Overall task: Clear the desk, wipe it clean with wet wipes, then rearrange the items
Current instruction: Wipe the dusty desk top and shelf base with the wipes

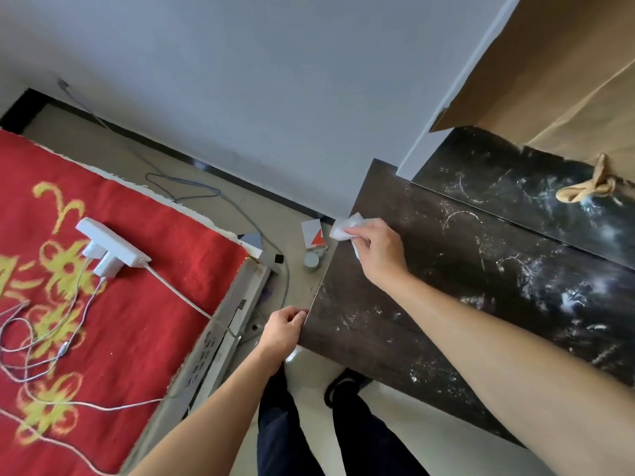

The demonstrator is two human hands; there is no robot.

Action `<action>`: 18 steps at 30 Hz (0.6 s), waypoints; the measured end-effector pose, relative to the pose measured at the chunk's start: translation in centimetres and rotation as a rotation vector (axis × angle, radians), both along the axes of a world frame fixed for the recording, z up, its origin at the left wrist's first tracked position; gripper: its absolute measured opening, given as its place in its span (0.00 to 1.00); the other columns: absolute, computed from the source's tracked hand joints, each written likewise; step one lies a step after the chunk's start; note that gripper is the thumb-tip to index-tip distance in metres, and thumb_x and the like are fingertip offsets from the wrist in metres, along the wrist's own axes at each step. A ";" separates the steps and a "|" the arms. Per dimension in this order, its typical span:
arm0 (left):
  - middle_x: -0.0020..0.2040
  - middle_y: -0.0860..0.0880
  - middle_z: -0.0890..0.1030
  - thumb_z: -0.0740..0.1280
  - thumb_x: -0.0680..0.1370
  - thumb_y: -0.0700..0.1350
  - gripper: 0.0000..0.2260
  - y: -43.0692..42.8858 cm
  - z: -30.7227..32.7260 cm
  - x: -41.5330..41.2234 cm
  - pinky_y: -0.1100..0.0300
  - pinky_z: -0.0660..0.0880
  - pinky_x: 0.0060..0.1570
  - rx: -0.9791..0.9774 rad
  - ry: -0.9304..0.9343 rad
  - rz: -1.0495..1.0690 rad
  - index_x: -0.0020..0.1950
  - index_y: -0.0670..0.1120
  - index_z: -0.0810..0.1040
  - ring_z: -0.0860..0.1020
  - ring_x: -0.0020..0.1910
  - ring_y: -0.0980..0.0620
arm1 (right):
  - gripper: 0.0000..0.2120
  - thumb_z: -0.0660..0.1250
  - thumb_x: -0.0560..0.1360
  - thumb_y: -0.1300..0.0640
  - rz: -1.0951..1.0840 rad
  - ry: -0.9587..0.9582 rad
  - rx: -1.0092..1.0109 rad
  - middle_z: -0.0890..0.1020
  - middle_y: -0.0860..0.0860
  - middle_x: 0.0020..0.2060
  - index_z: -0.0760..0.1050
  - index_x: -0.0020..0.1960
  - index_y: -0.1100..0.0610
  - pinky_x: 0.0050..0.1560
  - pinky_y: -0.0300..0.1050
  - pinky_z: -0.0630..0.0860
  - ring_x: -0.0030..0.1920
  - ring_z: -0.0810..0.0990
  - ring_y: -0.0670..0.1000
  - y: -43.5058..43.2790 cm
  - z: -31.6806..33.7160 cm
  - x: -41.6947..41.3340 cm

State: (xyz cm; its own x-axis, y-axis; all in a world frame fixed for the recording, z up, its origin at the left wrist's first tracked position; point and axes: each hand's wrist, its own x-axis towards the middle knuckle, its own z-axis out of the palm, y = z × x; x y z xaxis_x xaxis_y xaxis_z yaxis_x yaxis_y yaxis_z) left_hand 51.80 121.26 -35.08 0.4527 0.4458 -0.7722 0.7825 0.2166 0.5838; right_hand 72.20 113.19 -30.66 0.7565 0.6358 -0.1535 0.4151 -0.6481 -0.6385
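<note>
The dark wooden desk point(429, 286) fills the right half of the head view, its top streaked with pale marks. My right hand point(379, 250) presses a white wet wipe point(345, 228) onto the desk's far left corner, fingers curled over it. Lower down, my left hand point(283, 329) grips the desk's left edge, fingers curled onto the rim. Behind the desk runs a dark marbled ledge point(515, 197) that carries a tan knotted strip point(591, 187).
A red bed cover with yellow flowers point(113, 304) lies at left, carrying a white power strip point(111, 250) and loose cables. On the floor between bed and desk stand a white and red box point(314, 235) and a small round container point(312, 261). Brown paper point(556, 70) hangs at upper right.
</note>
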 end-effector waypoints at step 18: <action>0.42 0.44 0.80 0.66 0.76 0.38 0.07 11.2 0.7 2.6 0.57 0.75 0.36 -0.009 0.035 -0.423 0.54 0.42 0.78 0.77 0.36 0.49 | 0.19 0.62 0.72 0.69 0.354 -0.081 -0.010 0.71 0.49 0.39 0.82 0.53 0.49 0.43 0.42 0.66 0.39 0.66 0.48 -4.5 -0.3 -13.8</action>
State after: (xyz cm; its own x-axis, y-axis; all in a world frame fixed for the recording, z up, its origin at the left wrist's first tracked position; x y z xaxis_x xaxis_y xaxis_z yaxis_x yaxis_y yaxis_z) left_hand 54.45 132.48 -34.38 0.5674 0.2201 -0.7935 0.8231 -0.1228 0.5545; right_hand 58.39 108.67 -30.93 0.4996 0.8592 -0.1098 0.6638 -0.4612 -0.5888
